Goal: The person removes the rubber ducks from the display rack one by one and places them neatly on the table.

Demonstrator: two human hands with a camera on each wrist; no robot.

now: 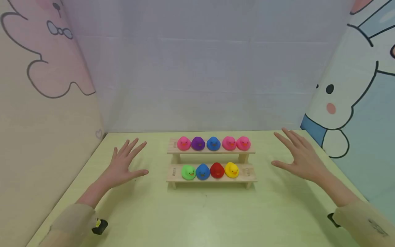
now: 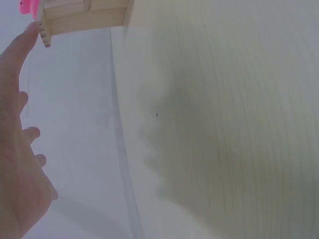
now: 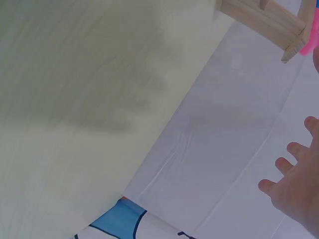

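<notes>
A two-tier wooden stand (image 1: 211,181) holds rows of rubber ducks in the head view. On its upper shelf sit a pink duck (image 1: 183,143), a purple duck (image 1: 198,143), a blue duck (image 1: 213,144) and two pink ducks at the right end. The lower shelf carries a green duck (image 1: 188,172), a blue duck (image 1: 202,172), a red duck (image 1: 217,171) and a yellow duck (image 1: 231,170). My left hand (image 1: 124,164) is held left of the stand, fingers spread, holding nothing. To the right, my right hand (image 1: 299,157) is likewise spread and holds nothing.
The stand rests on a pale yellow-green table (image 1: 203,216). A plain white cloth (image 1: 197,75) hangs behind it. Cartoon-printed panels stand at the left (image 1: 55,103) and right (image 1: 364,137) sides of the table.
</notes>
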